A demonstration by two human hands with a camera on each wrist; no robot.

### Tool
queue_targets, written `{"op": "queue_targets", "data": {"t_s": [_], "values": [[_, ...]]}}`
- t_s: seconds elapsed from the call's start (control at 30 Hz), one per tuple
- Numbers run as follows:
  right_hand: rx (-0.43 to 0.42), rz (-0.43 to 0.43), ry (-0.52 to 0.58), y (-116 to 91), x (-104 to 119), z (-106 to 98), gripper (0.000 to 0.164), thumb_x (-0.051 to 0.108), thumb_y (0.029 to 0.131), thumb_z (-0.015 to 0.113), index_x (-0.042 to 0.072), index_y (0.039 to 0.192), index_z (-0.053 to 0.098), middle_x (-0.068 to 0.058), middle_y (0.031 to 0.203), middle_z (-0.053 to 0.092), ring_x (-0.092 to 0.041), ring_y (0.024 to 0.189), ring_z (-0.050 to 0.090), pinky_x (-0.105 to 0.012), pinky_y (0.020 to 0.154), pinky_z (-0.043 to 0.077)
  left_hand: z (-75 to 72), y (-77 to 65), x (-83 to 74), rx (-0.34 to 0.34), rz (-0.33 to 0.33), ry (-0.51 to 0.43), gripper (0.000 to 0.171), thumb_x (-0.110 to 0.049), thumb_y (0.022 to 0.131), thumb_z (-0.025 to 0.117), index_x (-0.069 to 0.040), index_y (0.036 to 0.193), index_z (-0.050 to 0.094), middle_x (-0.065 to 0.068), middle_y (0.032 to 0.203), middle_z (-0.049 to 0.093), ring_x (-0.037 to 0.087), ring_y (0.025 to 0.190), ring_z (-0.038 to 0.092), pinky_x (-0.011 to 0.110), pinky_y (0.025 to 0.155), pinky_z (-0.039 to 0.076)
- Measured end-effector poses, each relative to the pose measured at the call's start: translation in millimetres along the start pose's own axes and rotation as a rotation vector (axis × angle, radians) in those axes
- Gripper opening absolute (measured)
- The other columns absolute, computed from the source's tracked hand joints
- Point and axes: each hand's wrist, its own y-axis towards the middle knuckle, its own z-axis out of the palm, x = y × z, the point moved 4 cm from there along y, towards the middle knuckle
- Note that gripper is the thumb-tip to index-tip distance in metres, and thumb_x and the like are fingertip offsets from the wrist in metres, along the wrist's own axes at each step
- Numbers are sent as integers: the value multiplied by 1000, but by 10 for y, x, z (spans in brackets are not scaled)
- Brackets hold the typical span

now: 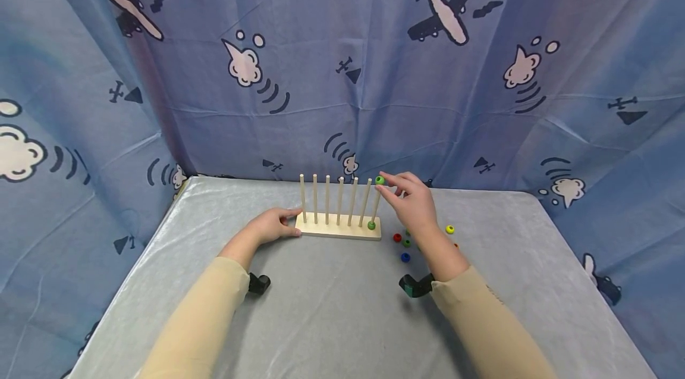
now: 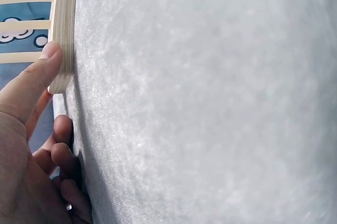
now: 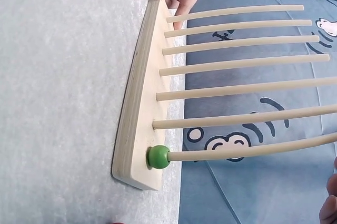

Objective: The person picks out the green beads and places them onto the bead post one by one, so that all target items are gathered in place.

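A pale wooden peg stand (image 1: 338, 228) with a row of several upright pegs stands on the table. My left hand (image 1: 270, 225) grips the left end of its base, with the thumb (image 2: 50, 56) on the front face and other fingers behind. Between thumb and fingertips, my right hand (image 1: 414, 203) pinches a green bead (image 1: 379, 179) at the top of the rightmost peg; whether the peg has entered its hole I cannot tell. Another green bead (image 3: 159, 157) sits at the foot of that same peg. Only a bit of the right fingers (image 3: 329, 203) shows in the right wrist view.
Right of the stand lie loose beads: a red bead (image 1: 397, 237), a green bead (image 1: 407, 243), a blue bead (image 1: 405, 257) and a yellow bead (image 1: 450, 229). My right forearm partly hides others. A patterned blue curtain (image 1: 342, 69) hangs behind the grey-covered table (image 1: 332, 307).
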Motion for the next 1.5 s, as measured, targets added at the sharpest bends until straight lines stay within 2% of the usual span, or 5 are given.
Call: {"op": "queue_targets", "data": {"t_s": [0.3,0.73,1.17,1.5], "values": [[2,30,11,17,-32,22,35,31,91,73,20,125,72,-1,103,64,-14,76,52,-34,64,45,-9,-6,-16,-2,10,-3,68,-33,84,81,-23,145,54,2,81,49,16,71,42,31,66,35],[4,117,126,12,-95,40,34,30,92,73,17,123,73,-4,100,64,-18,79,54,-35,70,47,-6,9,-7,-1,7,0,68,-35,84,81,-24,145,54,3,81,49,16,71,42,32,66,35],[11,149,185,-8,-130,70,36,32,92,73,13,122,73,-6,101,64,-19,84,56,-37,74,47,-9,-13,-15,4,-1,4,68,-34,85,80,-24,146,53,3,81,48,17,72,41,32,67,34],[34,173,161,-51,-172,97,35,30,91,74,12,121,74,-8,102,65,-21,85,57,-36,72,47,0,1,-11,6,5,16,68,-35,85,79,-25,147,52,3,82,49,17,72,42,32,67,34]]}}
